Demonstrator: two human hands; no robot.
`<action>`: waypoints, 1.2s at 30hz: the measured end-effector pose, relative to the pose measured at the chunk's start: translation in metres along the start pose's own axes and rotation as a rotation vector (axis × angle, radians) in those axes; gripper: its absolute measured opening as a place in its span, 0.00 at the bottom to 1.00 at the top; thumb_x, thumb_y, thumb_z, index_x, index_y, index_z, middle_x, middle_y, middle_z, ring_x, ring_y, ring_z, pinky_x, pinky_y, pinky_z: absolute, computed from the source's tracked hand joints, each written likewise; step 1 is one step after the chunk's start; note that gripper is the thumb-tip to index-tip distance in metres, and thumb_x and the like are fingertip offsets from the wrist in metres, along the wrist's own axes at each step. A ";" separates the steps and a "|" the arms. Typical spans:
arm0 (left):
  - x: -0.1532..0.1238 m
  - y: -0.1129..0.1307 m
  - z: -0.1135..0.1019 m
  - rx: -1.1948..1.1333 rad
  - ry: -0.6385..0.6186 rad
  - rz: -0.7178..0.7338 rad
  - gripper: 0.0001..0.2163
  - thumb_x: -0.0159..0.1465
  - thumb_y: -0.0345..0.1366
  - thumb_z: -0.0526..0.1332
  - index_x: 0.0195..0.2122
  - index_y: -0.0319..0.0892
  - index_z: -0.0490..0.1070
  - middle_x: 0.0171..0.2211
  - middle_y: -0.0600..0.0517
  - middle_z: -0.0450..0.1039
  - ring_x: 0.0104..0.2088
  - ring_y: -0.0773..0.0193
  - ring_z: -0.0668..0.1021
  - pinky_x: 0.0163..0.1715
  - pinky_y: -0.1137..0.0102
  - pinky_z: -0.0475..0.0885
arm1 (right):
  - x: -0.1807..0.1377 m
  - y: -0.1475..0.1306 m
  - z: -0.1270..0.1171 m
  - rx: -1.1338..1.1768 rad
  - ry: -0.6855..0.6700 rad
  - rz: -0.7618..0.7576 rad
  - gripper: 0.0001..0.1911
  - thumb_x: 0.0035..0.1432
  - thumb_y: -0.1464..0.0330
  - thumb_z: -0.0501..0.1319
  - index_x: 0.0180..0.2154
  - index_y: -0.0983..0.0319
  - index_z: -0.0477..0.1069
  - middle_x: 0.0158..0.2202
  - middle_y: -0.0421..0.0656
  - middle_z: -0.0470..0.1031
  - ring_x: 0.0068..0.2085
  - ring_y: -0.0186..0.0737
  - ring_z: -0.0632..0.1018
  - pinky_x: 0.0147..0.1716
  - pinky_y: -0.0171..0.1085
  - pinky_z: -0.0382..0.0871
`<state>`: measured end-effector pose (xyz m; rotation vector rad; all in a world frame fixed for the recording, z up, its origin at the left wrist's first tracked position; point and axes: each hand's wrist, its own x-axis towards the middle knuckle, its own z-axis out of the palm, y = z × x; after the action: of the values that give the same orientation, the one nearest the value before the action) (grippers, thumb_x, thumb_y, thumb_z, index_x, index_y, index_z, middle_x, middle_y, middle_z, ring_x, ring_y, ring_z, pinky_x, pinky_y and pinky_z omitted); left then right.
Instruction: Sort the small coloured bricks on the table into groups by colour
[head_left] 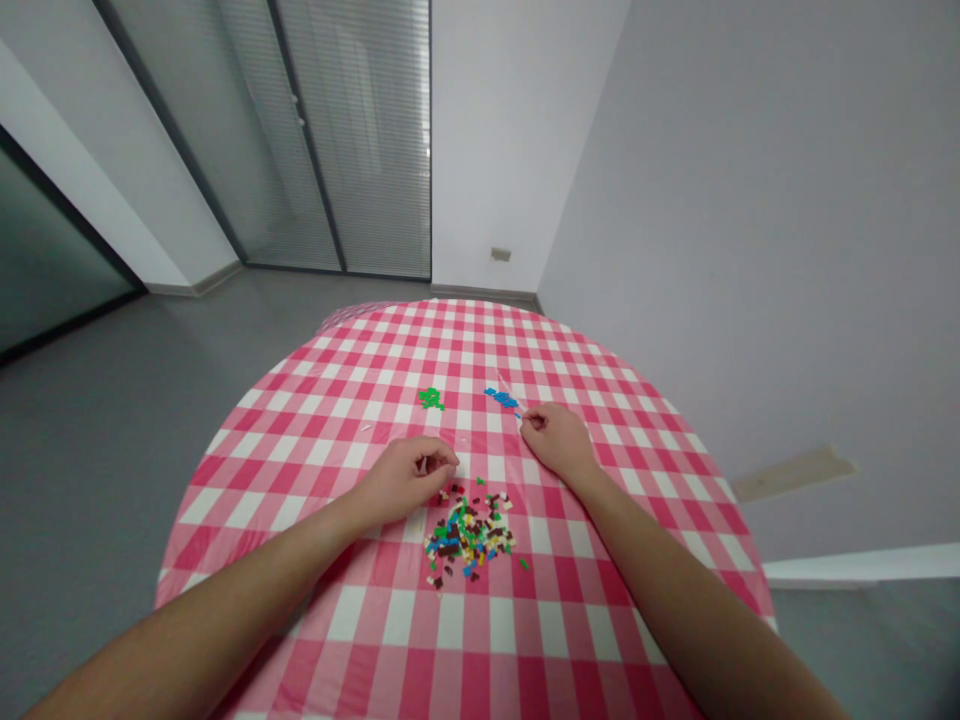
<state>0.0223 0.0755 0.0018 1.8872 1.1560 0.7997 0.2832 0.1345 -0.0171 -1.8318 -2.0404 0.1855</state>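
Observation:
My right hand (559,437) rests over the far right part of the table, its thumb and fingers pinched. A small blue toy brick (517,415) shows at its fingertips. Just beyond them is a small pile of blue bricks (502,398). My left hand (415,477) is curled, with thumb and fingers drawn together beside the upper left of a mixed heap of toy bricks (469,535). Whatever its fingertips may hold is too small to make out. The heap has brown, green, blue, yellow, white and red pieces. A pile of green bricks (431,398) lies farther back, left of the blue one.
The round table has a red and white checked tablecloth (420,650). A small white piece (366,428) lies left of the green pile. Past the table are a grey wall (750,220) at right and a glass partition with blinds (360,130).

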 end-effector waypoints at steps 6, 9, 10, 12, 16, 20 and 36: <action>0.000 -0.003 0.001 0.000 0.001 0.012 0.07 0.60 0.34 0.58 0.32 0.42 0.76 0.30 0.50 0.78 0.29 0.63 0.75 0.31 0.68 0.68 | 0.001 0.000 0.002 -0.043 -0.043 -0.050 0.14 0.63 0.64 0.56 0.40 0.58 0.80 0.38 0.44 0.80 0.38 0.41 0.77 0.35 0.35 0.65; 0.000 -0.002 0.001 0.009 0.002 0.006 0.07 0.59 0.34 0.58 0.32 0.42 0.76 0.30 0.50 0.78 0.29 0.64 0.75 0.31 0.68 0.68 | 0.001 0.001 0.003 -0.044 -0.045 -0.066 0.15 0.63 0.66 0.56 0.44 0.58 0.80 0.41 0.45 0.80 0.40 0.42 0.77 0.36 0.35 0.67; 0.000 -0.001 0.001 0.010 0.000 0.003 0.07 0.59 0.34 0.58 0.32 0.42 0.76 0.30 0.50 0.78 0.29 0.64 0.74 0.31 0.68 0.68 | 0.001 0.002 0.003 -0.043 -0.044 -0.068 0.15 0.63 0.66 0.56 0.44 0.58 0.80 0.42 0.45 0.80 0.40 0.42 0.77 0.37 0.36 0.67; 0.000 -0.001 0.000 0.010 -0.005 0.002 0.07 0.59 0.34 0.58 0.31 0.42 0.76 0.30 0.51 0.78 0.28 0.64 0.74 0.30 0.69 0.67 | 0.001 0.002 0.003 -0.039 -0.044 -0.068 0.15 0.62 0.67 0.55 0.45 0.58 0.79 0.42 0.44 0.80 0.41 0.42 0.77 0.37 0.36 0.67; 0.000 0.000 0.000 0.016 -0.006 0.009 0.07 0.59 0.34 0.58 0.32 0.42 0.76 0.30 0.50 0.78 0.28 0.64 0.74 0.30 0.69 0.67 | 0.001 0.002 0.003 -0.037 -0.039 -0.063 0.15 0.62 0.67 0.55 0.45 0.58 0.79 0.41 0.45 0.80 0.40 0.42 0.77 0.37 0.36 0.67; 0.000 0.001 -0.001 0.016 -0.016 0.009 0.07 0.59 0.33 0.58 0.32 0.41 0.76 0.30 0.50 0.78 0.29 0.63 0.75 0.30 0.68 0.67 | 0.002 0.003 0.004 -0.044 -0.036 -0.052 0.16 0.62 0.67 0.55 0.45 0.59 0.79 0.43 0.46 0.80 0.41 0.43 0.78 0.37 0.36 0.68; 0.002 -0.002 -0.018 0.178 -0.163 0.201 0.13 0.54 0.22 0.56 0.33 0.43 0.77 0.32 0.52 0.79 0.35 0.62 0.77 0.39 0.66 0.70 | 0.001 0.002 0.003 -0.019 -0.052 -0.042 0.20 0.62 0.67 0.54 0.52 0.60 0.75 0.46 0.47 0.79 0.44 0.46 0.78 0.40 0.39 0.69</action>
<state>0.0072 0.0837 0.0093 2.1992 0.9737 0.6524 0.2840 0.1366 -0.0203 -1.8113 -2.1210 0.2055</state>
